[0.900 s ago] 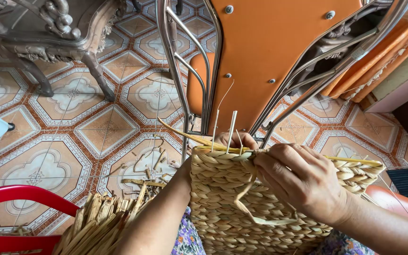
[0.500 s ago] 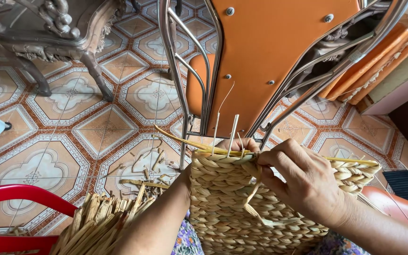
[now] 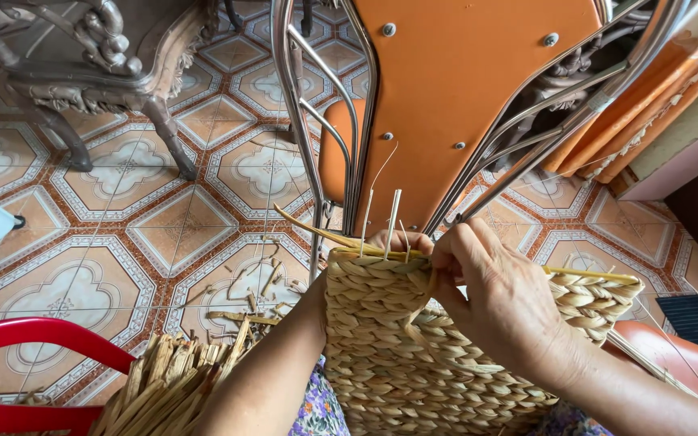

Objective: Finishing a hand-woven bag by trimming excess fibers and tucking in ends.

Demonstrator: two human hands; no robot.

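Note:
A half-woven straw basket (image 3: 389,347) stands upright on my lap in the head view, its braided wall facing me. My right hand (image 3: 502,303) lies over the outer wall near the rim and pinches a flat straw strand (image 3: 438,339) that loops down across the weave. My left hand (image 3: 401,240) reaches behind the rim; only its fingertips show, holding the top edge by several thin upright stakes (image 3: 393,218). A long straw blade (image 3: 317,232) sticks out to the left of the rim.
An orange metal-framed chair (image 3: 446,97) is tipped close in front of the basket. A carved wooden table leg (image 3: 163,129) stands at the upper left on the patterned tile floor (image 3: 123,234). A bundle of dried straw (image 3: 171,387) and a red plastic rim (image 3: 34,335) lie lower left.
My right hand has shifted left along the rim and drawn the loose strand tighter against the weave. The left fingertips stay behind the top edge.

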